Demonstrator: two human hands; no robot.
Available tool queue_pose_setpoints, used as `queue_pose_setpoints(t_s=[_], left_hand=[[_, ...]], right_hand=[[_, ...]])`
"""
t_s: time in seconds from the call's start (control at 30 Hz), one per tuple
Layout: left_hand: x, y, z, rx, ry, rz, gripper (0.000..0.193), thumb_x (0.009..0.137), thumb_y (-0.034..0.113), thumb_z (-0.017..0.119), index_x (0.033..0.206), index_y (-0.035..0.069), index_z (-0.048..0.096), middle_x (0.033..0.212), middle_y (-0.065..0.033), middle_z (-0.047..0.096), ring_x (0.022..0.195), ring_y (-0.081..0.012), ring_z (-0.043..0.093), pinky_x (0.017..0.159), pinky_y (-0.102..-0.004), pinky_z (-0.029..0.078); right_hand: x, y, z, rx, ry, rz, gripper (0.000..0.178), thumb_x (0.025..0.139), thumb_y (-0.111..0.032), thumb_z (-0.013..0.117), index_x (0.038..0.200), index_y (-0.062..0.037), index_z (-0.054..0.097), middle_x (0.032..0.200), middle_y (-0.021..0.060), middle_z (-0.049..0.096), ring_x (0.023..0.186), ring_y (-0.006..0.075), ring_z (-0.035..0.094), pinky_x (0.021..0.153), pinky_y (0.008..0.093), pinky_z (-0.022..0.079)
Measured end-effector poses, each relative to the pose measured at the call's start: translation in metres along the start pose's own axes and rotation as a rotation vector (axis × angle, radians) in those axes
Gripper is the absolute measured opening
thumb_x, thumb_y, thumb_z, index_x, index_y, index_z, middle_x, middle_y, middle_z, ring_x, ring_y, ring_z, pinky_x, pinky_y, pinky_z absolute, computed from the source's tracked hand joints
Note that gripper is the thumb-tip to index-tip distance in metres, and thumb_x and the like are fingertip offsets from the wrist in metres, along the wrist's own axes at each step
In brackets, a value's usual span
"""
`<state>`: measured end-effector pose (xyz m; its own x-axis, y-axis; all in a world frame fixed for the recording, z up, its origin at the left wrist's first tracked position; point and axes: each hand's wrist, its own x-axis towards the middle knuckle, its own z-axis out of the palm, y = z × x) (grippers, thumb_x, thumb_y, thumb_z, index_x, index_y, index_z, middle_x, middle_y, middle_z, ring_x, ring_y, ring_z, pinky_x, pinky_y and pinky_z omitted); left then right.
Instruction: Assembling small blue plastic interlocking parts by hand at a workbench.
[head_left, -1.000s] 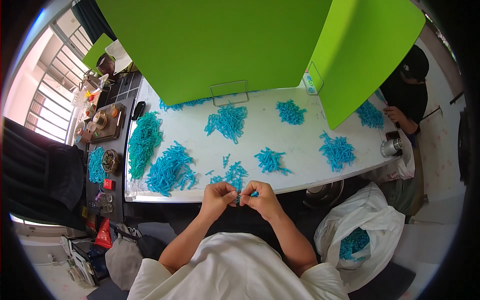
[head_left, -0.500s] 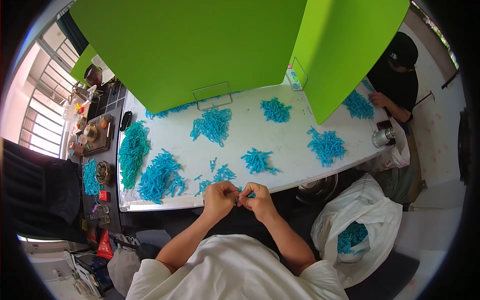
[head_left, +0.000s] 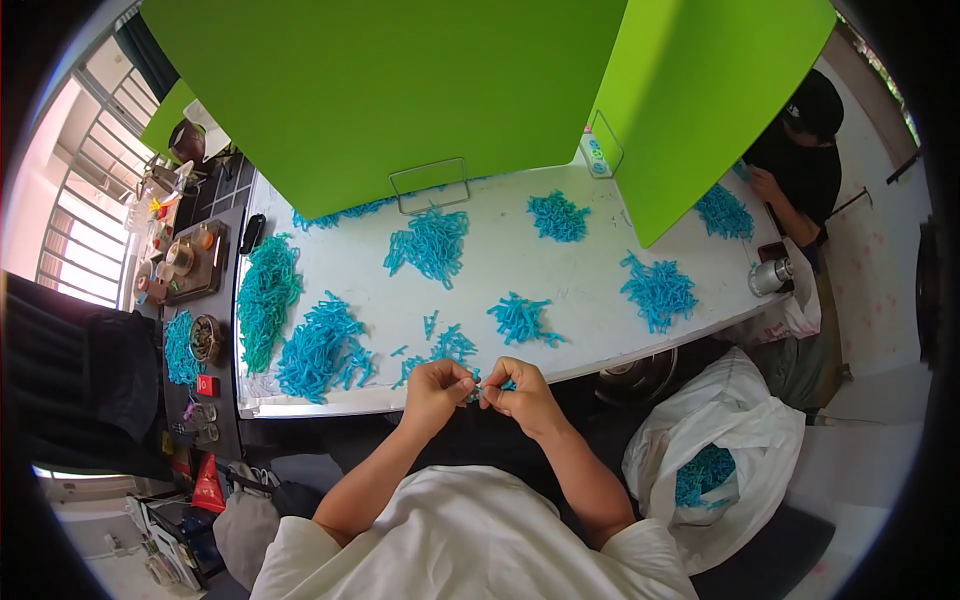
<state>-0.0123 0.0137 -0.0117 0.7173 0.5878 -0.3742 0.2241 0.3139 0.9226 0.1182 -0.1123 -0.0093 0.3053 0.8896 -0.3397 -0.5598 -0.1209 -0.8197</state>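
Left grip [head_left: 435, 397], right grip [head_left: 524, 400] pinching small blue piece [head_left: 472, 397] between them.

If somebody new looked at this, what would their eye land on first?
Probably the large, bright green flat panels, standing upright on the white table, toward its far side. Next come the loose heaps of small turquoise, stick-like pieces spread over its top, with more in the open white bag at lower right. At the near edge, the bare left hand and bare right hand are close together, fingertips pinched around small turquoise bits.
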Motion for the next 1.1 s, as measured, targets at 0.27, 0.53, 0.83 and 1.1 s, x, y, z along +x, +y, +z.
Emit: queue_pose_setpoints(t_s=[0.27, 0.53, 0.83, 1.1], left_hand=[[-0.005, 0.001, 0.008, 0.324, 0.069, 0.114, 0.013, 0.081, -0.008, 0.066, 0.073, 0.001, 0.061, 0.063, -0.0011, 0.061, 0.055, -0.0068, 0.055, 0.051, -0.0228, 0.042], [-0.005, -0.009, 0.014, 0.306, 0.140, 0.131, 0.012, 0.081, -0.008, 0.066, 0.073, 0.000, 0.061, 0.064, -0.0016, 0.062, 0.056, -0.0067, 0.055, 0.051, -0.0237, 0.042], [0.003, 0.010, 0.031, 0.383, 0.109, 0.163, 0.009, 0.079, -0.004, 0.069, 0.074, -0.001, 0.064, 0.064, -0.0043, 0.065, 0.059, -0.0072, 0.058, 0.054, -0.0245, 0.045], [0.082, 0.013, 0.063, 0.673, 0.153, 0.383, 0.019, 0.076, 0.010, 0.077, 0.092, 0.001, 0.071, 0.075, -0.0121, 0.069, 0.063, -0.0216, 0.066, 0.059, -0.0318, 0.050]], right_hand=[[0.012, -0.008, -0.012, -0.037, -0.090, 0.161, 0.012, 0.085, 0.004, 0.065, 0.084, -0.0039, 0.056, 0.072, 0.0107, 0.065, 0.054, 0.0079, 0.051, 0.046, 0.0201, 0.034], [0.000, 0.016, 0.004, -0.206, 0.146, -0.167, 0.014, 0.084, 0.007, 0.064, 0.079, -0.0024, 0.054, 0.072, 0.0077, 0.063, 0.064, 0.0106, 0.061, 0.052, 0.0213, 0.042], [-0.010, 0.020, -0.012, 0.028, 0.254, -0.003, 0.003, 0.090, -0.002, 0.062, 0.089, -0.0023, 0.059, 0.079, 0.0083, 0.065, 0.061, 0.0110, 0.057, 0.055, 0.0235, 0.044], [-0.028, 0.028, -0.053, 0.652, 0.433, 0.045, 0.048, 0.105, -0.040, 0.041, 0.106, 0.0055, 0.058, 0.102, 0.0195, 0.064, 0.094, 0.0306, 0.067, 0.091, 0.0452, 0.057]])
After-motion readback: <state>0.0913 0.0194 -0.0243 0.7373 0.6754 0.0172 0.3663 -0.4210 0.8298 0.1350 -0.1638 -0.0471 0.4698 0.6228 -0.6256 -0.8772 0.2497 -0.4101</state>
